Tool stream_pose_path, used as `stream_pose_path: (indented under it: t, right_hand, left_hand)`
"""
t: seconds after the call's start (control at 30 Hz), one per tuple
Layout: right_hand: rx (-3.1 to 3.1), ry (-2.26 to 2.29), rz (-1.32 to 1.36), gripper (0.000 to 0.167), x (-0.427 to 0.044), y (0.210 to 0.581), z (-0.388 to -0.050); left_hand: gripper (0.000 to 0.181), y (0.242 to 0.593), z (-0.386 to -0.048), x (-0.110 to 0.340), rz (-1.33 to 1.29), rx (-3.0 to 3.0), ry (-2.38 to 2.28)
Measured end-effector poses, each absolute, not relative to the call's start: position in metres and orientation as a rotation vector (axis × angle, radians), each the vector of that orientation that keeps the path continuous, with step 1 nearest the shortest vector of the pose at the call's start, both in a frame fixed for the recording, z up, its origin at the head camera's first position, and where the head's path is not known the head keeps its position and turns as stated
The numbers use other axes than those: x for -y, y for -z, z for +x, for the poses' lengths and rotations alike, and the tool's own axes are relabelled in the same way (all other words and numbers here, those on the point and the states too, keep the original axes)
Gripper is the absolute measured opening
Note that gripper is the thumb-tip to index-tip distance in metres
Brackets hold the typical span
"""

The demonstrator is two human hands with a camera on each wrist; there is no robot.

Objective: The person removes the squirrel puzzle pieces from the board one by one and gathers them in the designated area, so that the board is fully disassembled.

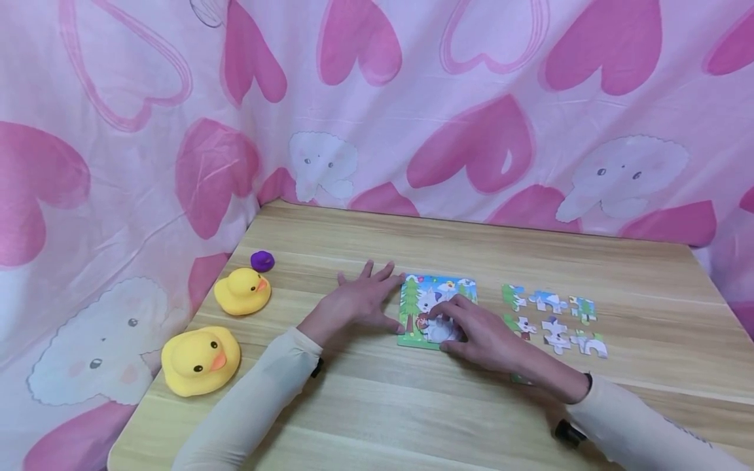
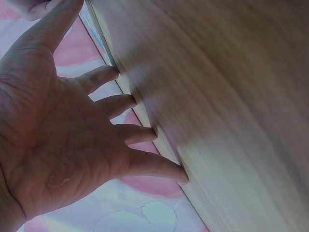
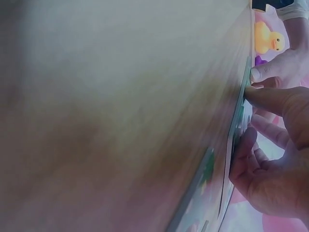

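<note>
A square picture puzzle board (image 1: 412, 294) with a green border lies flat on the table. At its left edge is my left hand (image 1: 365, 301), fingers spread and fairly straight, with thumb and a fingertip touching the edge. The left wrist view shows that palm (image 2: 63, 140) holding nothing. My right hand (image 1: 489, 333) reaches over the board's lower right, fingers bent down onto the picture and thumb near the front edge. In the right wrist view, the right hand (image 3: 275, 179) touches the board (image 3: 236, 125); whether a piece is between its fingers is hidden.
Loose jigsaw pieces (image 1: 556, 333) lie in rows right of the board, one partly hidden under the right forearm. On the left stand a large yellow duck (image 1: 197, 366), a smaller yellow duck (image 1: 238, 294) and a purple one (image 1: 262, 261). Pink heart-patterned cloth (image 1: 365, 118) hangs behind the table.
</note>
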State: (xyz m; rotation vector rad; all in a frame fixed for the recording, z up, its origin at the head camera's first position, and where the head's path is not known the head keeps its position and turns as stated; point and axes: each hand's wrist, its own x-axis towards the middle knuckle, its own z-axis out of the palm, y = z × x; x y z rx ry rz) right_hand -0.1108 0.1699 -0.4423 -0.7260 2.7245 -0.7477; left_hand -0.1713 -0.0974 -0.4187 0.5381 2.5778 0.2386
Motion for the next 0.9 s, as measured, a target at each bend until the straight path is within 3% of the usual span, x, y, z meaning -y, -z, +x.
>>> stream_pose_path:
  t: [0.9]
  right_hand:
    - [-2.739,0.735,-0.703,0.046,-0.1679,0.4408,-0.1121]
  left_hand:
    - [0.111,0.4206,-0.1730,0.0978,0.539,-2.576,-0.236]
